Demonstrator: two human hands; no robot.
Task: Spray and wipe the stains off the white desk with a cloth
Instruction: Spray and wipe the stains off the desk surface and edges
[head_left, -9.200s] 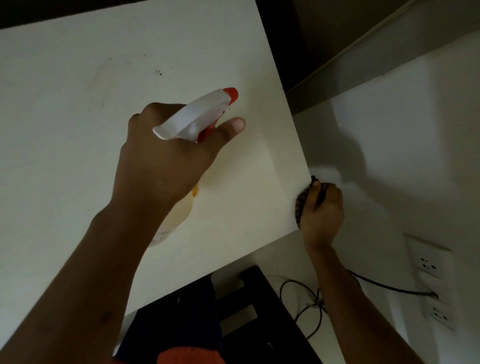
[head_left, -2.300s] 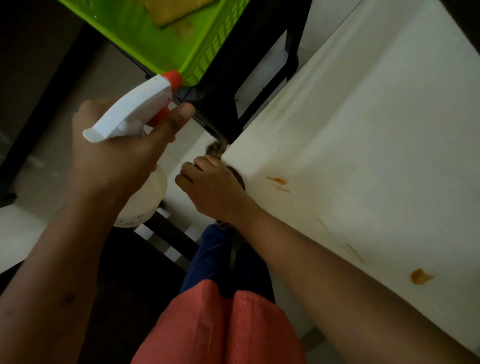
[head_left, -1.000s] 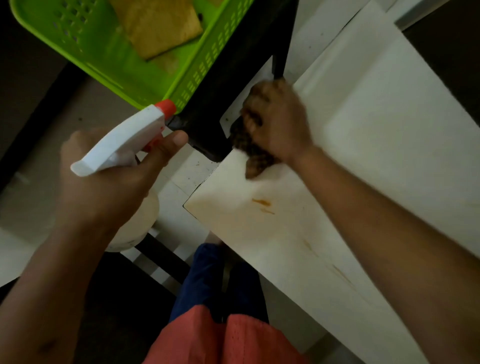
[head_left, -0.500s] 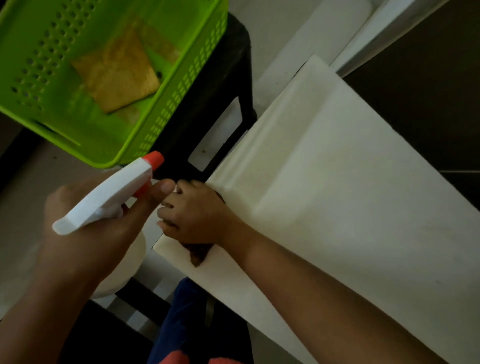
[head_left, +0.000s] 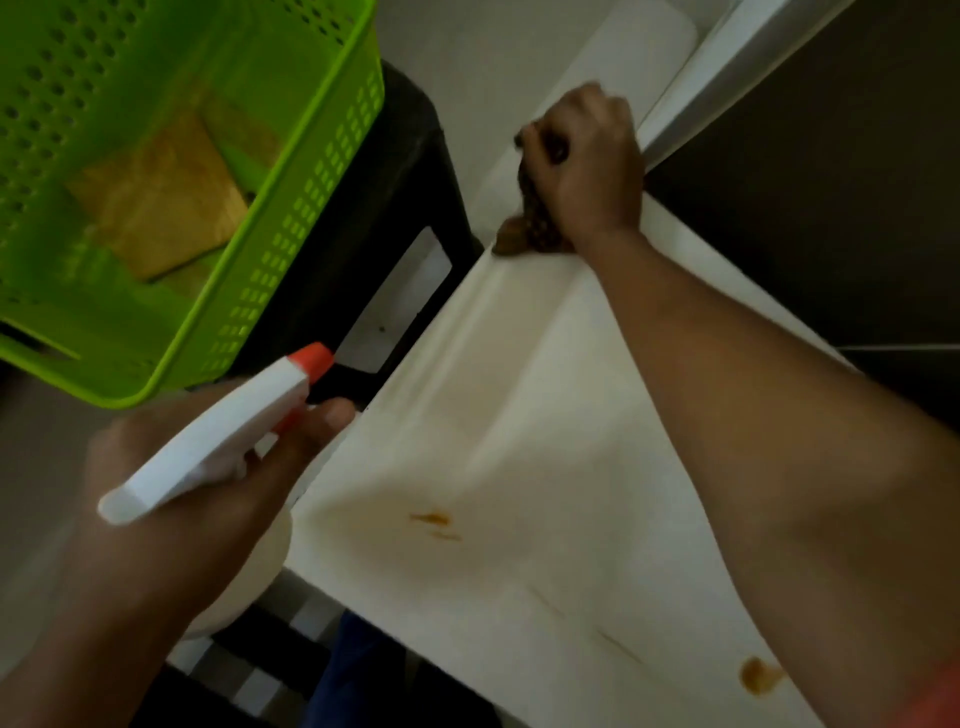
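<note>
The white desk (head_left: 519, 467) runs diagonally from the upper middle to the lower right. My right hand (head_left: 587, 166) presses a dark brown cloth (head_left: 530, 234) onto its far left edge. An orange-brown stain (head_left: 434, 522) lies near the desk's near corner, and a second stain (head_left: 756, 688) sits low on the right beside my forearm. Faint streaks run between them. My left hand (head_left: 208, 483) grips a white spray bottle (head_left: 208, 447) with an orange nozzle, held off the desk's left edge, nozzle aimed up and right.
A green perforated basket (head_left: 291, 218) holding a yellow cloth (head_left: 166, 202) rests on a black stool (head_left: 395, 208) left of the desk. A dark wall and pale ledge (head_left: 727, 67) border the desk's far side. My blue-clad legs (head_left: 358, 670) are below.
My right hand has slid the cloth from the desk's near corner up along the left edge to the far end. The near stain shows again. The spray bottle stays in my left hand.
</note>
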